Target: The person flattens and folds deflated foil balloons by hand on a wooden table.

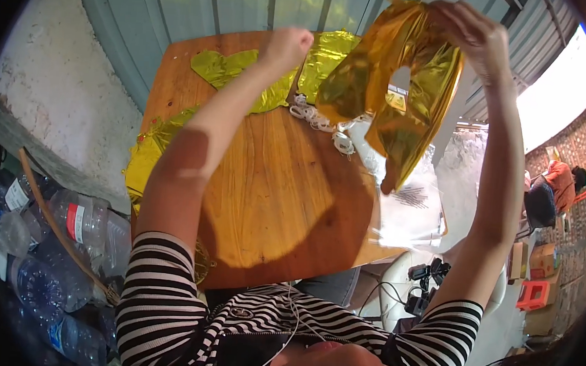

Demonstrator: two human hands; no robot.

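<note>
My right hand [471,38] is raised at the upper right, its fingers pinching the top edge of a shiny gold foil balloon [429,101]. The foil hangs down limp and wrinkled, with a hole through its middle. My left hand [289,47] is raised over the far part of the wooden table [275,195], closed in a fist. Whatever it holds, if anything, is hidden. Behind it, more flat gold foil [223,66] lies along the far edge. Another crumpled gold foil piece [146,159] lies at the left edge, partly behind my left forearm.
Coiled white ribbon or cord [313,118] lies at the table's far middle. A sheet with dark thin lines [411,198] is at the right side. Large clear plastic bottles [70,262] crowd the lower left. A white stool [402,279] holds black cabled devices [425,281].
</note>
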